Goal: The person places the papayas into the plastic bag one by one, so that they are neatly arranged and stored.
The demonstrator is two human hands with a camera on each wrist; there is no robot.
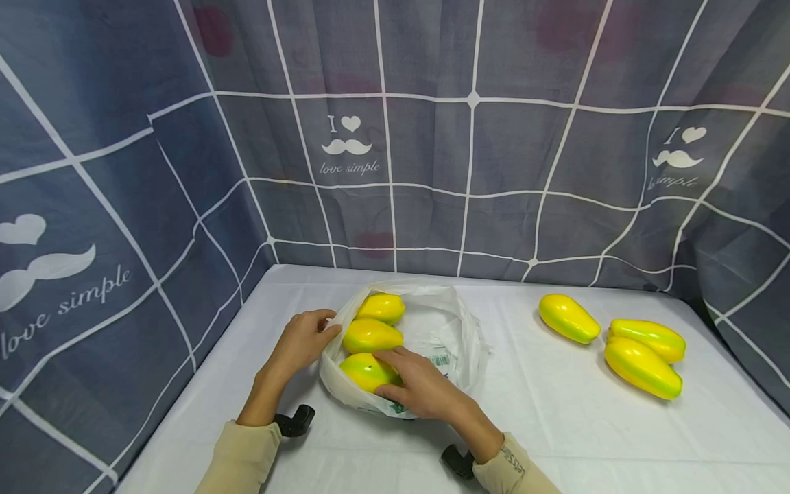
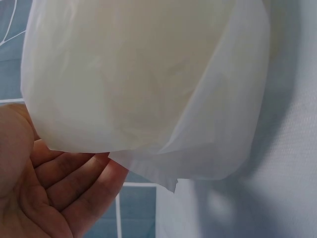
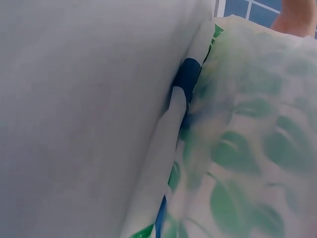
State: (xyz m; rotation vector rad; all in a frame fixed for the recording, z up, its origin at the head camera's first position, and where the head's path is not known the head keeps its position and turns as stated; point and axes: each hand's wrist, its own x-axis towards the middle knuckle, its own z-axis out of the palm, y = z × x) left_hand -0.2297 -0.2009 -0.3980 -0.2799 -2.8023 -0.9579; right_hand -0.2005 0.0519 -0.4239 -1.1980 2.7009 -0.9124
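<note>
A white plastic bag (image 1: 465,336) lies on the table with its mouth spread wide. Inside, along its left side, three yellow-green papayas sit in a row: a far papaya (image 1: 382,308), a middle papaya (image 1: 373,336) and a near papaya (image 1: 365,371). My left hand (image 1: 302,341) holds the bag's left rim between thumb and fingers; in the left wrist view its fingers (image 2: 81,183) show behind the plastic. My right hand (image 1: 422,384) reaches into the bag and grips the near papaya, thumb on the near side and fingers over the top. The bag's leaf-printed side (image 3: 247,144) hides that grip in the right wrist view.
Three more papayas lie on the white tablecloth (image 1: 512,425) at the right: one alone (image 1: 569,319), and a back one (image 1: 651,338) touching a front one (image 1: 643,368). A grey checked curtain (image 1: 426,151) stands behind the table and along its left side.
</note>
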